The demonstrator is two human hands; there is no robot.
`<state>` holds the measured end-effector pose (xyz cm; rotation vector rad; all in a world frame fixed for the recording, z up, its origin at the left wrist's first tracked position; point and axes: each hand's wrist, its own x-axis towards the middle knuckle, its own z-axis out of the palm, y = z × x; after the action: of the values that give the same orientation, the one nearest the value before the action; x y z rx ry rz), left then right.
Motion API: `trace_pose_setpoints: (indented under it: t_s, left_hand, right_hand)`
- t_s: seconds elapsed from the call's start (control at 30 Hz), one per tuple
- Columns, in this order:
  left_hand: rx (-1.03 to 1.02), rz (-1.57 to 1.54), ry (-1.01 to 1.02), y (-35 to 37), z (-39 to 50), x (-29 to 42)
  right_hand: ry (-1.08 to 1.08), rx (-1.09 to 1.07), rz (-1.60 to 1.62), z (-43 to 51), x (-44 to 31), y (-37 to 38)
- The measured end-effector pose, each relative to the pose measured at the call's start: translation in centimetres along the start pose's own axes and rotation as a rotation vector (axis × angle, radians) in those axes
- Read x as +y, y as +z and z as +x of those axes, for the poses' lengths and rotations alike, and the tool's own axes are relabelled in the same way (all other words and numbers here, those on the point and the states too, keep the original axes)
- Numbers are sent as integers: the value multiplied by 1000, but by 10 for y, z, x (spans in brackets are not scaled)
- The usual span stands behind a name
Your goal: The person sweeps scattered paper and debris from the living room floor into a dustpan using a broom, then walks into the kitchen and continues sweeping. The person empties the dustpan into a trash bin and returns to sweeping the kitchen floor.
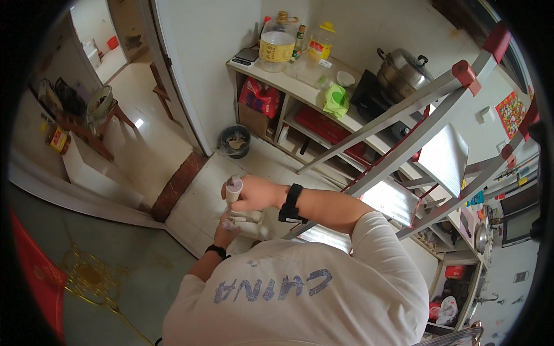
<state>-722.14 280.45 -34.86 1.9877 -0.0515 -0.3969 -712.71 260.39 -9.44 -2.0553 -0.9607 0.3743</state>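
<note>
My right hand is closed around a white tubular handle with a lilac-grey end piece that points up at me. Just below it, nearer my body, my left hand grips a second pale lilac tubular part. Whether the two tubes belong to one implement cannot be told. Beneath my hands, close to the tiled floor, is a cream-coloured plastic thing, partly covered by my right forearm and wrist. Black bands circle both wrists.
An aluminium stepladder with red caps stands close on my right. Ahead, a counter bears oil bottles, a scale and a steel pot. A black bin sits near the doorway's dark red threshold. A green door is at left.
</note>
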Motion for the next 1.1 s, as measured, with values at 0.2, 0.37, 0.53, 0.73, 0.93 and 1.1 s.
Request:
trace_pose_setpoints:
  t_s: [0.2, 0.37, 0.53, 0.73, 0.93, 1.1]
  left_hand:
    - [-4, 0, -12, -13, 1, 12]
    - [58, 400, 100, -9, 8, 1]
    - [80, 264, -43, 2, 16, -10]
    - [126, 265, -75, 3, 22, -3]
    - [194, 305, -137, 13, 21, 19]
    - [222, 280, -280, 10, 15, 2]
  right_hand:
    - [-55, -1, 102, 4, -7, 5]
    - [-29, -53, 76, 0, -4, 2]
    - [-25, -6, 32, -4, -7, 1]
    - [-1, 132, 126, -14, -16, 4]
    - [151, 174, 236, -43, -13, 19]
    - [244, 309, 274, -121, 19, 36]
